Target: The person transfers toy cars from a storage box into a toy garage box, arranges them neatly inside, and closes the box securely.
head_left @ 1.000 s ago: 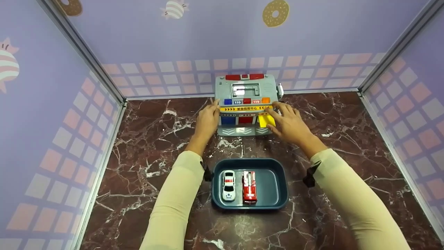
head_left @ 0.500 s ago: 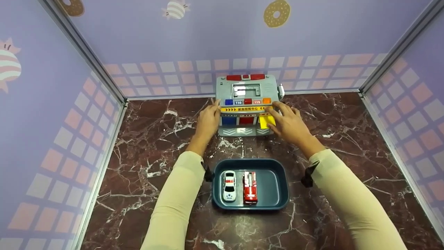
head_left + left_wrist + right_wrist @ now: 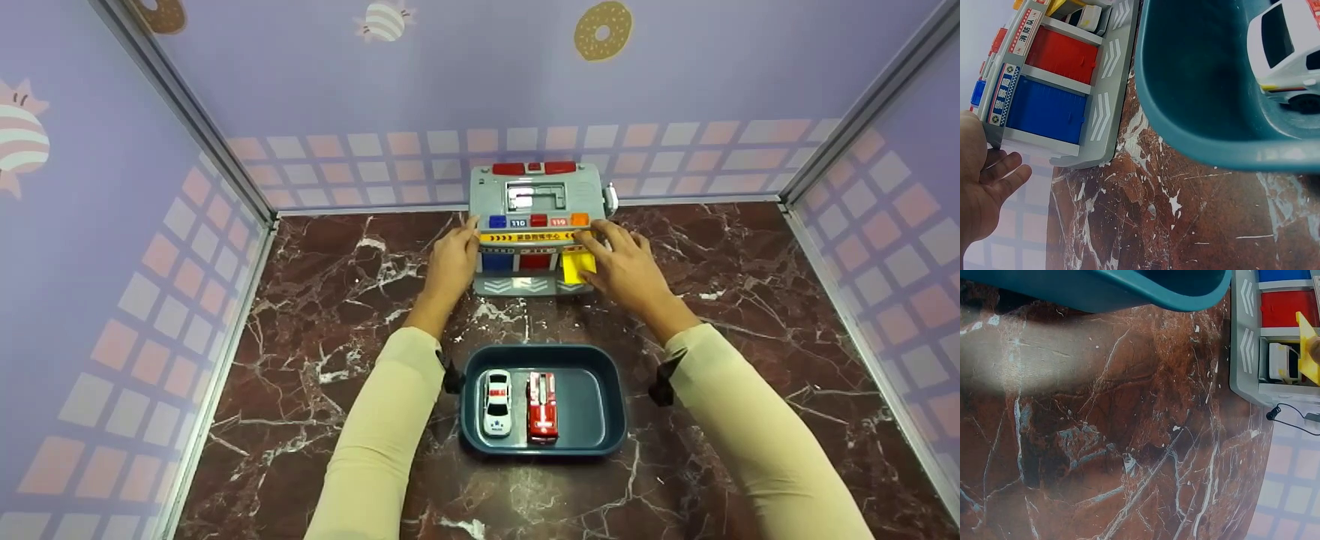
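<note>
A grey toy emergency garage stands by the back wall, with blue, red and yellow doors. The yellow door is tilted outward; behind it a white toy vehicle shows in the bay. My right hand lies at the garage's right front, fingers on the roof edge, thumb against the yellow door; a fingertip touches that door in the right wrist view. With loosely bent fingers, my left hand rests against the garage's left side.
In front of the garage sits a dark teal tray, holding a white police car and a red fire truck. A white handset hangs on the garage's right side, and a black cord shows there. Patterned walls enclose the marbled surface.
The yellow door has swung slightly lower, and my right thumb has moved down with it. My left hand stays at the garage's side. The whole head view has shifted a little.
</note>
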Demonstrator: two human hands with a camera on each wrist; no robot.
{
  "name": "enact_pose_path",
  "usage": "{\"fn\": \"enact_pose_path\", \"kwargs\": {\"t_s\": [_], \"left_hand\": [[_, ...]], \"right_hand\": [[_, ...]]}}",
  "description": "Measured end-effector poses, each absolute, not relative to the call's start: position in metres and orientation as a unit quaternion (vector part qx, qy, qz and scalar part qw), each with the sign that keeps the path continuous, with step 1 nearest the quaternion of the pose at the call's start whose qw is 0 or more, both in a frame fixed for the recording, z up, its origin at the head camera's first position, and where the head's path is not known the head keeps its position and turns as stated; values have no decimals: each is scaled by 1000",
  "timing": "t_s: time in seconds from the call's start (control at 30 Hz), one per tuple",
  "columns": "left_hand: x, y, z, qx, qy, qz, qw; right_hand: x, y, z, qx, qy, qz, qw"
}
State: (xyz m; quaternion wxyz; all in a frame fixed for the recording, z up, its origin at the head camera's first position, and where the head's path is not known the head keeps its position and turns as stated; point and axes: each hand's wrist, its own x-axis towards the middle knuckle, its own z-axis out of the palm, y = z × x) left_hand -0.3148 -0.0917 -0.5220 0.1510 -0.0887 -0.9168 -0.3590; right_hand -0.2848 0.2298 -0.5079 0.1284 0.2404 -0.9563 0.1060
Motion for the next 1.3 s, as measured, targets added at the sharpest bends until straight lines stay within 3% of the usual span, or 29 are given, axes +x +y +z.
{"fn": "enact_pose_path", "kwargs": {"t_s": [0.37, 1.3], "left_hand": [[-315, -90, -519, -84, -921, -354, 141], [-316, -90, -523, -77, -922, -352, 139]], "right_hand": [[-293, 226, -514, 240, -957, 74, 146], [-310, 202, -522, 199, -973, -6, 113]]}}
